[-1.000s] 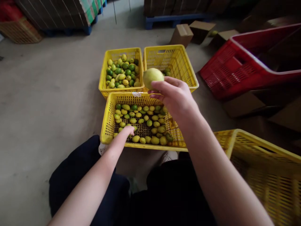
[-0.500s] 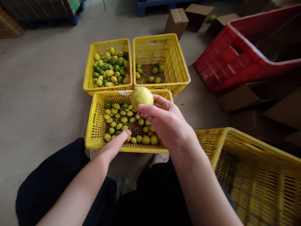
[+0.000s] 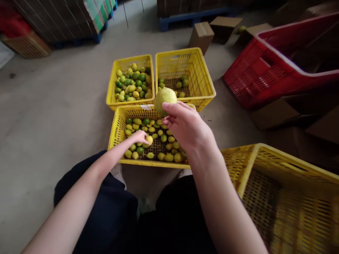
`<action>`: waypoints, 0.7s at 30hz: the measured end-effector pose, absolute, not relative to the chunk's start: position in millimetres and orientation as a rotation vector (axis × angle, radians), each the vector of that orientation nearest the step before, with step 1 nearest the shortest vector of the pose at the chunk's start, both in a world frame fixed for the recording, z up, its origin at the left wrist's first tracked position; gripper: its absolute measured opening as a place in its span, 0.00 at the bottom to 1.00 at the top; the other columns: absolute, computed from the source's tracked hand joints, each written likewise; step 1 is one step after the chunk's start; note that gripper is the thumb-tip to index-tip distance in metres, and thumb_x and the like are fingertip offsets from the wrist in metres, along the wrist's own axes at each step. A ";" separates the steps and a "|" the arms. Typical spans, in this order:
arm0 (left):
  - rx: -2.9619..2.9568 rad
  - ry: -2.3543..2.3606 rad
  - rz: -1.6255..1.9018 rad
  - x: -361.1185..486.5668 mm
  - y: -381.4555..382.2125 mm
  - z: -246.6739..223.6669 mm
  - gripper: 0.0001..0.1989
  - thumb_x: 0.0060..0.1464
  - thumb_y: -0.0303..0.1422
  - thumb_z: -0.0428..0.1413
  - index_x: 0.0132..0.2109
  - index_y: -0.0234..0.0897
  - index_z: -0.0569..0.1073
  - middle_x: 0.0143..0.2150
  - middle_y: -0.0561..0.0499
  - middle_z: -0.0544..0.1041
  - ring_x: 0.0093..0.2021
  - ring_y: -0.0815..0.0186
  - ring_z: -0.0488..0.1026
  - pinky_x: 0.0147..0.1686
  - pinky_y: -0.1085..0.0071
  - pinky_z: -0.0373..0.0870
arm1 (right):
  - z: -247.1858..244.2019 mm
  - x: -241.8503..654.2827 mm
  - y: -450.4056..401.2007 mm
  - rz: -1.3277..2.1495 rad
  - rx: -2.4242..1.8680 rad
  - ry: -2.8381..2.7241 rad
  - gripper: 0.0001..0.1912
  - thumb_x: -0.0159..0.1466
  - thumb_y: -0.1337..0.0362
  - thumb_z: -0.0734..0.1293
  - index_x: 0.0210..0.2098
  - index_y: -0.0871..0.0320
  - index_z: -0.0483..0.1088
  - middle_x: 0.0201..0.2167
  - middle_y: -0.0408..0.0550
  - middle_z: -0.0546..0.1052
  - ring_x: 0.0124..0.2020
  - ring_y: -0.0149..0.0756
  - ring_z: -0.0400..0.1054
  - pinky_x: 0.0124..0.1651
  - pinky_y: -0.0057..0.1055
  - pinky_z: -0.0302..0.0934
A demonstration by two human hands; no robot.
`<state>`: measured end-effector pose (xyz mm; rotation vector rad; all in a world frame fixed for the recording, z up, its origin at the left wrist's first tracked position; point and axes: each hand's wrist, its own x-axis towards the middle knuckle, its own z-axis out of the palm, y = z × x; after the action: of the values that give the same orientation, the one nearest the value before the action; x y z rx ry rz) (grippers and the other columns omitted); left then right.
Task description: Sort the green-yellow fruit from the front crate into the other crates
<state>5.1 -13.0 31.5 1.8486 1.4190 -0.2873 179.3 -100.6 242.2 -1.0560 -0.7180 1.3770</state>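
Note:
My right hand (image 3: 186,121) is closed around a pale yellow-green lemon (image 3: 164,100), held up above the near yellow crate (image 3: 113,135). Down inside that crate, my left hand (image 3: 140,136) pinches a smaller yellow lemon (image 3: 149,140). Several green and yellow lemons (image 3: 169,157) lie scattered over the crate's slatted floor around it. My right hand and its lemon hide part of the crate's far right side.
Behind stand two more yellow crates: the left one (image 3: 109,84) holds a heap of mixed lemons, the right one (image 3: 209,81) a few green ones. A yellow crate (image 3: 254,155) sits at my right. Beyond it are a red crate (image 3: 254,67) and cardboard boxes (image 3: 202,35).
My left hand has come up from the crate's near side with a yellow lemon in its fingers. The right hand still holds its lemon. The view has shifted slightly.

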 end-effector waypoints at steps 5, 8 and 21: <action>1.705 1.243 0.308 -16.9 3.0 139.7 0.24 0.39 0.41 0.66 0.43 0.31 0.76 0.45 0.44 0.79 0.46 0.59 0.75 0.45 0.69 0.70 | 244.6 174.5 -99.0 1.284 -1.075 -0.666 0.21 0.42 0.60 0.76 0.32 0.57 0.67 0.26 0.39 0.72 0.23 0.25 0.62 0.29 0.28 0.60; 1.460 1.098 0.640 -29.1 -17.6 185.5 0.25 0.44 0.40 0.63 0.49 0.32 0.74 0.51 0.43 0.76 0.49 0.59 0.73 0.44 0.67 0.71 | 243.5 175.6 -106.0 1.235 -1.125 -0.719 0.23 0.41 0.61 0.76 0.34 0.57 0.66 0.27 0.39 0.73 0.23 0.26 0.63 0.29 0.28 0.59; 0.886 0.689 1.004 -30.4 -80.6 229.0 0.22 0.36 0.30 0.65 0.43 0.32 0.74 0.40 0.48 0.77 0.39 0.66 0.76 0.46 0.67 0.72 | 228.9 155.4 -148.6 1.278 -1.247 -0.857 0.23 0.41 0.63 0.77 0.34 0.54 0.66 0.28 0.40 0.75 0.28 0.33 0.70 0.32 0.30 0.64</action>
<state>-30.4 -80.6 229.0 0.8857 0.6895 1.0043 155.4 -148.6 228.9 -1.2470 -0.8572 1.2778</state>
